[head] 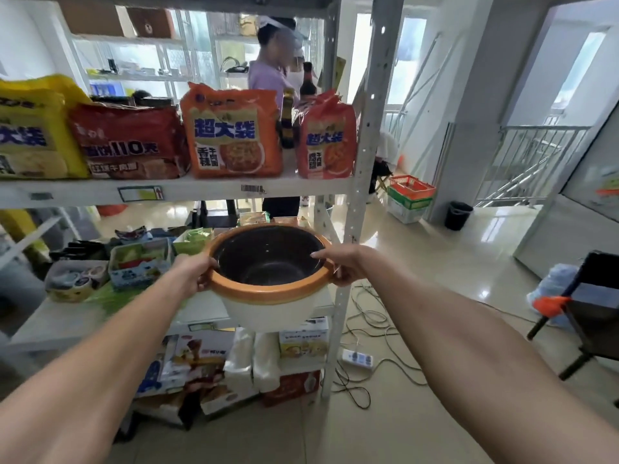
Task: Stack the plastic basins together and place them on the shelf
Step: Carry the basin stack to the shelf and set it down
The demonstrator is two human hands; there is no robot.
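Head view: the stacked basins [268,279], dark nested inside orange-rimmed cream, with nothing seen inside, are gripped at opposite rims by the left hand [192,276] and right hand [341,262], held just before the shelf [201,190] beside snack-filled trays [140,262].

Bright daylight from rear windows [408,55], glare on the floor [435,262], edges warped, forearms blurred.

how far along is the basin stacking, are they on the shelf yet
Stacking looks done: a dark basin sits nested inside the orange-rimmed basin. In hand: the left hand and right hand grip opposite rims. Left: setting the stack down on the middle shelf.
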